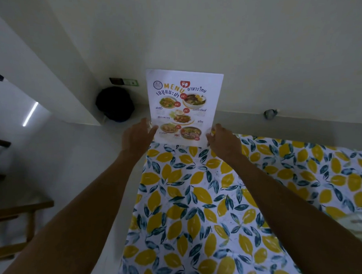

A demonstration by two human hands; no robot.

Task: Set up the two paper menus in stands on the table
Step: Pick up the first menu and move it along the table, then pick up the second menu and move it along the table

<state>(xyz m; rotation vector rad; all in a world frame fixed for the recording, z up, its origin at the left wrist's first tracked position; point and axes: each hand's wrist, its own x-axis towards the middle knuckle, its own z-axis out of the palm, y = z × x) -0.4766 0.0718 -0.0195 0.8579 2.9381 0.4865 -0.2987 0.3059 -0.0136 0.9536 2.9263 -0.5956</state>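
A white paper menu [183, 104] with food photos and the word MENU stands upright at the far left corner of the table [194, 198], which is covered in a lemon-print cloth. My left hand [138, 135] holds the menu's lower left edge. On the lower right edge sits my right hand [223, 138]. A clear stand seems to hold the sheet, but it is too transparent to make out. A second menu may be the pale object [355, 223] at the table's right edge; it is cut off.
A black bag [115, 103] sits on the floor in the corner behind the table's left side. Wooden furniture [13, 217] stands at the lower left. A white wall rises right behind the table.
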